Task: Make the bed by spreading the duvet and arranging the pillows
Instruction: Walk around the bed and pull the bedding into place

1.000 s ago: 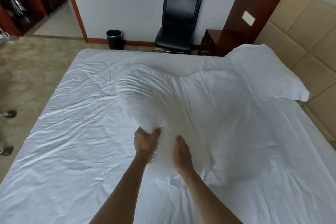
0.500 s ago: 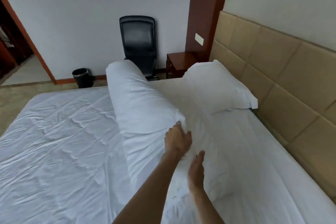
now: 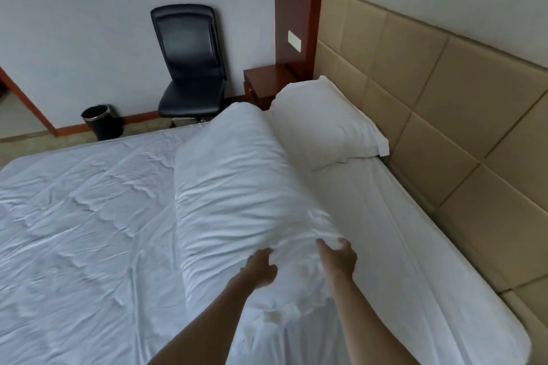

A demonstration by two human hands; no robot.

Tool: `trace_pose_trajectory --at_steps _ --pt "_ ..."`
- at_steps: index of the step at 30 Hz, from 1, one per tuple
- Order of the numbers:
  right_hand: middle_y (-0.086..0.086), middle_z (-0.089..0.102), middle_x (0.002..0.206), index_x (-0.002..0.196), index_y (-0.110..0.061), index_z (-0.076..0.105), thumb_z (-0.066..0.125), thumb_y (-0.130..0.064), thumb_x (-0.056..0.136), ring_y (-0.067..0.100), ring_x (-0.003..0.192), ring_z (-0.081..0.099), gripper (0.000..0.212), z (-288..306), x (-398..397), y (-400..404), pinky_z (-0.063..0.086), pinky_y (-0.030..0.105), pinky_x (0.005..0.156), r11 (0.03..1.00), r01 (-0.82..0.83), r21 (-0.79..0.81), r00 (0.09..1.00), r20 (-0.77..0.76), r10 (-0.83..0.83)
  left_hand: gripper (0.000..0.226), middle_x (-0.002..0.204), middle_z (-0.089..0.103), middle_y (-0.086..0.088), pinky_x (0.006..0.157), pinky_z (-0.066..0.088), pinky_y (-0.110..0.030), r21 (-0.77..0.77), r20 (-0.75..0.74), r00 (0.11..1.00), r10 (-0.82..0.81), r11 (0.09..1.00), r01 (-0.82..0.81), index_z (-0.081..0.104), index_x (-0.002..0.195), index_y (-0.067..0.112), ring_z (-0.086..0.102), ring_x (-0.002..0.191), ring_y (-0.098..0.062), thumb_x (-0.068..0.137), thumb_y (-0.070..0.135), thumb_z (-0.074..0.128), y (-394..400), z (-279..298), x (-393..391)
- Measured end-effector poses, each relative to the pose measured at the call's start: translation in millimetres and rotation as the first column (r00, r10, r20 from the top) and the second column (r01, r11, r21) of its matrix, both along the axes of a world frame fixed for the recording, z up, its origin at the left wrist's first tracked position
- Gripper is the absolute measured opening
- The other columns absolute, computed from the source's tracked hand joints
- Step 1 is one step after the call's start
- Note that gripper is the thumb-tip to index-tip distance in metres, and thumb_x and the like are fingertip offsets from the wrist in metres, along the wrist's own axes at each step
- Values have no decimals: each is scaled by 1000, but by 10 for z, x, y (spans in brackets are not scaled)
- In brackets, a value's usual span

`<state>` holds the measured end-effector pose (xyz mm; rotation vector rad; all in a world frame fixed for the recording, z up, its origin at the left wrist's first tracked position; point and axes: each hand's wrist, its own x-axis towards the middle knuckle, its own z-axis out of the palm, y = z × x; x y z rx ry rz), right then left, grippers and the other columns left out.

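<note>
On the bed (image 3: 74,231), hands (image 3: 299,265) gripping pillow (image 3: 234,187), lengthwise along headboard (image 3: 444,115)

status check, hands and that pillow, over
Left hand and right hand both grip the near end of the long white pillow. Second white pillow lies by the tan padded headboard. Nothing in the way.

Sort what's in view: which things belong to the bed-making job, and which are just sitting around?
Job:
- pillow, gripped at its near end by left hand and right hand
- second pillow, lying by the headboard
- bed sheet

Lying about:
- black chair
- bin
- nightstand
</note>
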<state>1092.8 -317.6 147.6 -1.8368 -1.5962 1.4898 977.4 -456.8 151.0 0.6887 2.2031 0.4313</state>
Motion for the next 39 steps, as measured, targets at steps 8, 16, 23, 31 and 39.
trace_pose_trajectory --at_steps 8,16,23,31,39 --pt "13 0 161 152 -21 25 61 -41 88 41 147 6 76 -119 -83 -418 11 40 118 928 -367 -64 851 379 362 57 156 34 -8 113 28 -24 -57 -32 996 89 994 -90 32 151 13 36 141 -21 97 20 50 -757 -118 -278" --pt "11 5 160 147 -21 31 60 -31 88 41 147 2 67 73 -115 -631 25 46 113 904 -423 -66 802 438 407 55 154 34 -8 112 31 -25 -10 16 996 86 996 -86 34 149 14 37 139 -22 97 19 51 -1060 -123 -325" --pt "10 28 144 138 -18 40 62 -33 85 35 134 29 60 128 -67 -746 45 45 96 891 -453 17 751 547 371 62 155 35 -7 111 28 -24 31 67 993 94 995 -96 35 149 11 34 142 -21 94 23 60 -1179 -296 -437" --pt "15 23 151 147 -21 26 59 -58 83 39 140 19 81 -88 62 -536 35 53 106 868 -494 46 668 659 346 126 162 8 -2 120 16 -49 -26 52 998 19 1000 -18 17 153 36 6 150 -26 48 72 77 -1344 -597 -344" --pt "22 27 149 152 -20 1 80 -61 65 45 134 31 124 -629 148 88 36 57 106 865 -494 -93 668 595 446 145 154 -31 -17 114 23 -52 -116 47 950 307 947 -300 -35 129 63 5 146 -44 49 60 86 -1441 -1048 -76"
